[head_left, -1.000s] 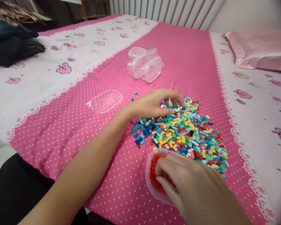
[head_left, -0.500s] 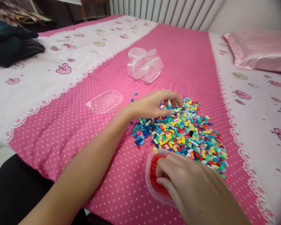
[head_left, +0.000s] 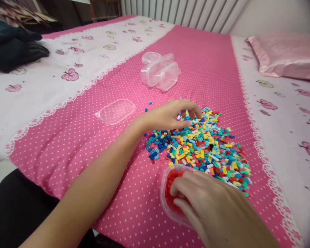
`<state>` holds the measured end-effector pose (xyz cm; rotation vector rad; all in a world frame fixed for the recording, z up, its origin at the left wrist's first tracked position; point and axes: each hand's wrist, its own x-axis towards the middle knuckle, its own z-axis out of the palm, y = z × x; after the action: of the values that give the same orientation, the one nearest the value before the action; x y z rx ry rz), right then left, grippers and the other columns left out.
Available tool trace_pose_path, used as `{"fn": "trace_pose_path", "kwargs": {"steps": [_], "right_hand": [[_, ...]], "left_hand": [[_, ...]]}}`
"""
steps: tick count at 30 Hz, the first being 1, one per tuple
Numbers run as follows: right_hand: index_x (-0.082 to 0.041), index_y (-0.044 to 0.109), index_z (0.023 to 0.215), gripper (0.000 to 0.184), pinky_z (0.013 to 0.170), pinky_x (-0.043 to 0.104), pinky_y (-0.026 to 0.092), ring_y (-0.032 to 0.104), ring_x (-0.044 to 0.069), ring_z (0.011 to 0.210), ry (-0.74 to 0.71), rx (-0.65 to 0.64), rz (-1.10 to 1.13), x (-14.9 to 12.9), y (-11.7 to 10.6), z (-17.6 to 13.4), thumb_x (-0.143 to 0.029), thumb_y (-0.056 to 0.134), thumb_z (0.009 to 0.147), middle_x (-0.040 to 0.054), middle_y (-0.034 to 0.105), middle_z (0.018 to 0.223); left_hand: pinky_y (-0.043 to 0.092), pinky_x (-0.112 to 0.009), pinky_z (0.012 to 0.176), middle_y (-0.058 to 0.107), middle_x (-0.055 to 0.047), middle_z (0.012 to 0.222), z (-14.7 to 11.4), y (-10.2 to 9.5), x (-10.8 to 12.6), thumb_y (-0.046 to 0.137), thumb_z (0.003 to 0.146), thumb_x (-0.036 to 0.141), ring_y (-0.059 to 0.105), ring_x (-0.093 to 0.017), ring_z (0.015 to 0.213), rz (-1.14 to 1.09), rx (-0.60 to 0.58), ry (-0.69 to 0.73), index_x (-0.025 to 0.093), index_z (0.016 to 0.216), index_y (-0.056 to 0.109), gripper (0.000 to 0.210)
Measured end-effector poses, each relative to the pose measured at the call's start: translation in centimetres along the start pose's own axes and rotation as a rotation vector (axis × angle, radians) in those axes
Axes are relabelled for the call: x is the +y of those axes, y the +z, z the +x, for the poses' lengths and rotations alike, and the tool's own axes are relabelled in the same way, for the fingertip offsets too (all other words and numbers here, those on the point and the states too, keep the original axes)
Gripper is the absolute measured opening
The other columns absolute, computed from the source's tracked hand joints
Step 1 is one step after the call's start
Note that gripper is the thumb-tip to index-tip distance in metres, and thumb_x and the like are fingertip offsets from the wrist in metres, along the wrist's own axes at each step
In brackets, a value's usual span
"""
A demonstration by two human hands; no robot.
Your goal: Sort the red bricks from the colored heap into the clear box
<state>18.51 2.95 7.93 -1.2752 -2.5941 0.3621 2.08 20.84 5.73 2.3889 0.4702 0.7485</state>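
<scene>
My left hand point(head_left: 177, 113) rests over the upper left of a heap of small multicoloured building bricks point(head_left: 204, 144), thumb apart from its bent fingers. No brick shows in its grasp. Nearer to me, my right hand point(head_left: 204, 196) reaches into a clear plastic container point(head_left: 163, 193) that stands against the heap's near edge. Red bricks point(head_left: 172, 176) lie inside it. The bent index finger and thumb are slightly apart just over these red bricks, with nothing visible between them. The other fingertips and the container's right side are hidden by the hand.
A clear lid point(head_left: 116, 112) lies flat on the pink dotted bedsheet point(head_left: 98, 144), left of the heap. Farther back sits a cluster of clear plastic containers point(head_left: 160, 72). A pink pillow point(head_left: 289, 57) is at the right, dark cloth point(head_left: 15, 48) at the far left.
The right index finger and thumb have parted slightly inside the container, and that hand has shifted a little. My left hand and the heap look unchanged.
</scene>
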Motion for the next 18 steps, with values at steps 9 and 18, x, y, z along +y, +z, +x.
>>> {"fn": "trace_pose_path", "kwargs": {"steps": [9,18], "right_hand": [[-0.025,0.065,0.074,0.024,0.058,0.032,0.048,0.070,0.022,0.069,-0.001,-0.005,0.026,-0.07,0.33,0.15,-0.003,0.058,0.074,-0.0010,0.073,0.076],[-0.025,0.061,0.072,0.021,0.053,0.029,0.039,0.065,0.019,0.062,0.010,-0.027,0.032,0.27,0.02,0.33,-0.004,0.061,0.074,-0.0014,0.069,0.072]], "left_hand": [[0.052,-0.031,0.089,0.073,-0.009,0.114,-0.01,0.04,-0.08,0.059,0.089,0.015,0.068,-0.019,0.104,-0.003,0.005,0.006,0.017,0.111,0.067,0.024],[0.052,-0.032,0.091,0.072,-0.010,0.115,-0.01,0.05,0.03,0.058,0.089,0.015,0.067,-0.019,0.106,-0.012,-0.009,-0.007,0.018,0.111,0.066,0.024]]}}
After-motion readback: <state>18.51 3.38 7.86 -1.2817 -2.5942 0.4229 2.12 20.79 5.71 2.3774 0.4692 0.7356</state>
